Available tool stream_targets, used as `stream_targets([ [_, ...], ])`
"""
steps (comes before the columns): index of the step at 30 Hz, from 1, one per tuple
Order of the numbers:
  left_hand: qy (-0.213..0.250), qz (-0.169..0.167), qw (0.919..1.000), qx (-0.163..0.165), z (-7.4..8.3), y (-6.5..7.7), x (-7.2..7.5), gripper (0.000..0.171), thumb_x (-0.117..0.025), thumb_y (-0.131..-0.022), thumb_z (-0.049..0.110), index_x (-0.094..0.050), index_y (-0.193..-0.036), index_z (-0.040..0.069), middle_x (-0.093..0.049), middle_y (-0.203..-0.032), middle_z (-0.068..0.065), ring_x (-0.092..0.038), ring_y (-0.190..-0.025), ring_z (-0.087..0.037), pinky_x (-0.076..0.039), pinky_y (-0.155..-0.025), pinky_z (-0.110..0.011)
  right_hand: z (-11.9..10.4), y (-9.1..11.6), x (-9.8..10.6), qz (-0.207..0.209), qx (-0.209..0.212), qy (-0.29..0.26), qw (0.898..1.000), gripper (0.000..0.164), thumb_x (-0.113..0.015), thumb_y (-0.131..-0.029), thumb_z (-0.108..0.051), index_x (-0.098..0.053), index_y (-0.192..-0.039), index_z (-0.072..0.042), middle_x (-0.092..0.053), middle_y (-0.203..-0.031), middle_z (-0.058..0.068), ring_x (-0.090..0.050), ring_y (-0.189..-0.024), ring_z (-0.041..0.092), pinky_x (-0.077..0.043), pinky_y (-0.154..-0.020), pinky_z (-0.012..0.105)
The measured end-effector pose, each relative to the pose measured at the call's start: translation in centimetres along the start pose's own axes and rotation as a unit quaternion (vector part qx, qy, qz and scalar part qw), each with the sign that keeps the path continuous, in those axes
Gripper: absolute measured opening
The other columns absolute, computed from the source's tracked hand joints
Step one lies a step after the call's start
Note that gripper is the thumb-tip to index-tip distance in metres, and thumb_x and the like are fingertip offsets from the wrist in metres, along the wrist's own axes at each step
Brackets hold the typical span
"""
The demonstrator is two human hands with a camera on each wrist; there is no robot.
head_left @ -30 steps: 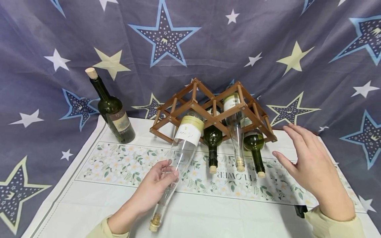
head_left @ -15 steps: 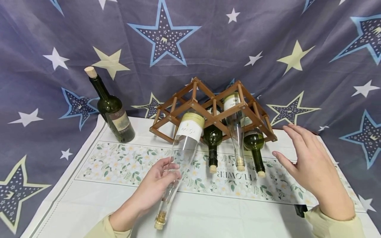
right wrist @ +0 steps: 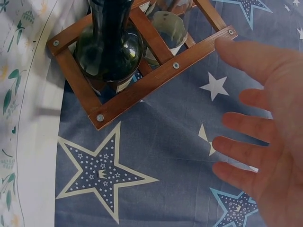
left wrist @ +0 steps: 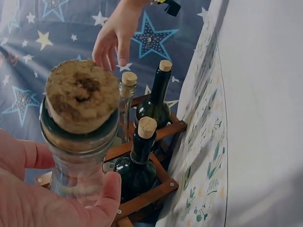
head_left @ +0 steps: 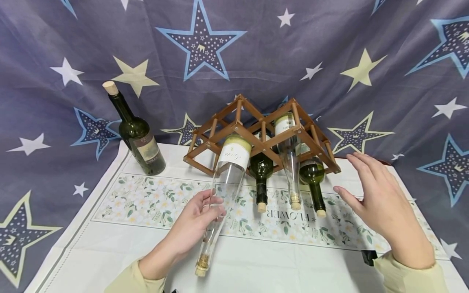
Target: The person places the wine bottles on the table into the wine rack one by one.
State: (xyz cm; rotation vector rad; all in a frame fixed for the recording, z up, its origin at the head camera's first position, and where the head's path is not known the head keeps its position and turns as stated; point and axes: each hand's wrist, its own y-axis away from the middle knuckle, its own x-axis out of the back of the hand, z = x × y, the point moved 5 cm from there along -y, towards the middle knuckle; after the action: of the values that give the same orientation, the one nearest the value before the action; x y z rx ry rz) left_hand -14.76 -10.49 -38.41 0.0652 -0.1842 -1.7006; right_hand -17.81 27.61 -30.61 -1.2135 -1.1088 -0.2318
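Note:
My left hand (head_left: 196,219) grips a clear wine bottle (head_left: 228,179) around its lower body and neck. The bottle slants, its corked mouth toward me and its labelled base at an opening of the wooden wine rack (head_left: 238,128). In the left wrist view, its cork (left wrist: 83,97) looms close, with thumb and fingers around the glass. To the right of the rack, my right hand (head_left: 384,203) hovers with fingers spread, holding nothing. In the right wrist view that hand (right wrist: 274,123) is beside the rack's end (right wrist: 156,78), apart from the green bottle (right wrist: 111,52) there.
Two green bottles (head_left: 261,171) and another clear bottle (head_left: 290,162) lie in the rack, corks toward me. A corked green bottle (head_left: 141,138) stands upright at the back left. A floral runner (head_left: 146,201) crosses the white table; a starry cloth (head_left: 256,53) hangs behind.
The clear bottle's base has slid slightly deeper toward the rack, and its corked end has moved up and right. My left hand shifted a little with it. My right hand stays nearly still.

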Motion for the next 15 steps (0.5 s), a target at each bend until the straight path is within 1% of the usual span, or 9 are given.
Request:
stream_targets([
  [5,0.012,0.0,0.9999,-0.001,0.1,-0.3,-0.1,0.068,-0.065,-0.095,0.019,-0.03,-0.149,0.0,-0.054,-0.131,-0.016,-0.063,-0.102,-0.025,-0.049,-0.094,-0.039,0.0,0.0,-0.1,-0.004,-0.006,0.001,1.0,0.079,-0.058,-0.09,-0.055,-0.045,-0.148,-0.001,-0.046,-0.145,0.023,-0.043,-0.13,0.043,-0.03,-0.111,0.051],
  [8,0.015,0.001,0.9999,-0.005,0.1,-0.5,-0.1,0.069,-0.066,-0.095,0.02,-0.03,-0.149,-0.001,-0.054,-0.131,-0.016,-0.063,-0.102,-0.025,-0.049,-0.093,-0.039,0.0,0.0,-0.1,-0.006,-0.007,0.002,1.0,0.08,-0.057,-0.091,-0.056,-0.045,-0.148,-0.001,-0.046,-0.145,0.023,-0.043,-0.13,0.043,-0.03,-0.11,0.052],
  [15,0.02,0.003,0.9998,-0.006,0.1,-1.1,-0.2,0.071,-0.067,-0.095,0.024,-0.028,-0.15,0.001,-0.052,-0.134,-0.018,-0.063,-0.103,-0.025,-0.049,-0.093,-0.039,0.0,0.1,0.0,-0.007,-0.005,0.003,1.0,0.079,-0.058,-0.09,-0.054,-0.045,-0.148,-0.001,-0.046,-0.145,0.024,-0.043,-0.13,0.043,-0.03,-0.111,0.052],
])
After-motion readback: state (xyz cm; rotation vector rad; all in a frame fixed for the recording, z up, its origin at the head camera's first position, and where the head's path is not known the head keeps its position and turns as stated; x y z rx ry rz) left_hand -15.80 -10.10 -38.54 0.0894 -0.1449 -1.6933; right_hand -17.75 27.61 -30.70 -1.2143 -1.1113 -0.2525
